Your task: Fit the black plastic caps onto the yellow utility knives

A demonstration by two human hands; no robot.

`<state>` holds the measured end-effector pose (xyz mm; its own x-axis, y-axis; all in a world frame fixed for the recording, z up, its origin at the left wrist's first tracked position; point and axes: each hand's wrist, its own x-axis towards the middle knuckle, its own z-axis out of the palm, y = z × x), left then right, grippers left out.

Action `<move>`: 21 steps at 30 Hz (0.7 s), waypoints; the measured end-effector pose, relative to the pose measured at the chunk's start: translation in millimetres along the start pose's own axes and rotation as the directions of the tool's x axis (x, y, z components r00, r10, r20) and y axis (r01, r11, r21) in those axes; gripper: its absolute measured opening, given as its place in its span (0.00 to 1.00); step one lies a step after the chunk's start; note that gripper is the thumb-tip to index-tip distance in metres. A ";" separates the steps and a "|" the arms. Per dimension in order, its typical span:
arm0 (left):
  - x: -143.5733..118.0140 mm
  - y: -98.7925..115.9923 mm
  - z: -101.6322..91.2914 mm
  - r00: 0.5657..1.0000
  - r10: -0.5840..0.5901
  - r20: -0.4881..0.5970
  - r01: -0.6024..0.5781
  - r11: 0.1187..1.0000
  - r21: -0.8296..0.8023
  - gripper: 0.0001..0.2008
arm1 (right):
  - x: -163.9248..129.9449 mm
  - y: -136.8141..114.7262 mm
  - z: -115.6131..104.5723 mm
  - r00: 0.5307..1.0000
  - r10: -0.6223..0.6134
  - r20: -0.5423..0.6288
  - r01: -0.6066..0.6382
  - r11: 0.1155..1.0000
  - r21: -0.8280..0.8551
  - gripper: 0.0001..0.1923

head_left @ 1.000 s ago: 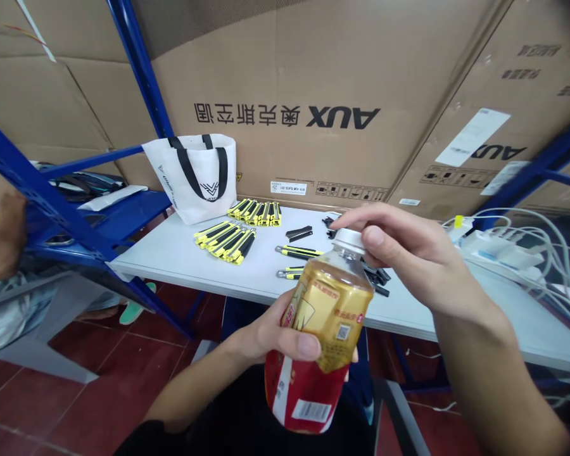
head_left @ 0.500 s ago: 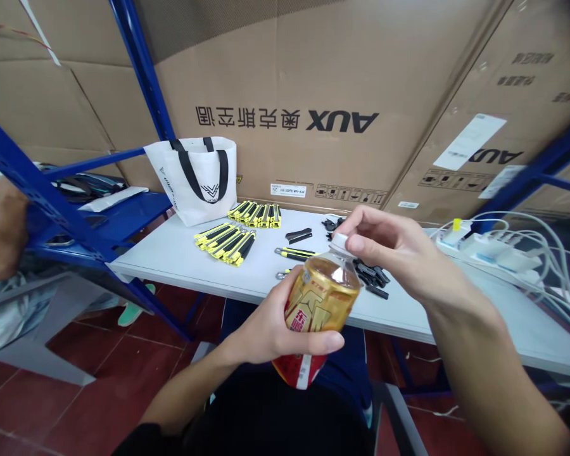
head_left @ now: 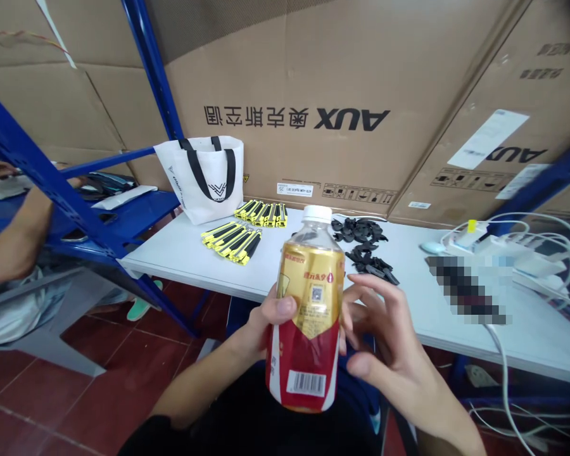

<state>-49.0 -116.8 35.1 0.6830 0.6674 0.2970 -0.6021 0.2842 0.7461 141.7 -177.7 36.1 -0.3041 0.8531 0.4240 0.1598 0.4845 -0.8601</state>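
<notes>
We've got the left hand (head_left: 266, 316) wrapped round the drink bottle (head_left: 308, 304), thumb on the front, holding it upright w/ its long axis vertical and white cap (head_left: 317, 213) on top. Right hand (head_left: 384, 342) sits just right of the bottle, fingers spread & loose, fingertips near the label, gripping nothing. Left hand's closer. Beyond, far side: white table (head_left: 190, 253) w/ yellow-black knives (head_left: 232, 237).

Bare forearms, no sleeves or gloves; dark clothing below.

Left hand (head_left: 261, 323) grips capped drink bottle (head_left: 308, 316) upright; right hand (head_left: 384, 345) spread, fingertips at its side. White surface (head_left: 180, 253) beyond carries yellow-black cutters (head_left: 232, 239).
</notes>
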 end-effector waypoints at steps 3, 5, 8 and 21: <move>-4.5 -0.9 1.1 0.999 -0.019 -0.051 0.019 1.000 -0.009 0.39 | -3.8 -8.9 -1.3 0.997 -0.066 0.046 0.074 0.973 -0.220 0.48; -7.1 -2.0 0.4 0.998 -0.021 -0.060 0.020 1.000 -0.023 0.38 | -4.8 -13.2 -3.1 0.996 -0.074 0.058 0.091 0.920 -0.381 0.55; -7.8 -3.9 -1.4 0.999 -0.016 -0.034 0.015 0.999 -0.052 0.38 | -6.0 -15.1 -4.7 0.994 -0.095 0.044 0.104 0.837 -0.538 0.59; -9.5 -3.4 6.5 0.997 -0.035 -0.075 0.034 0.999 -0.012 0.37 | -6.5 -3.5 -10.1 0.968 -0.235 0.088 0.246 0.826 -0.507 0.67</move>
<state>-50.7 -128.6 33.7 0.6708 0.7066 0.2251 -0.5831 0.3150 0.7489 152.5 -183.0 39.3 -0.4149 0.6951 0.5871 0.5334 0.7086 -0.4619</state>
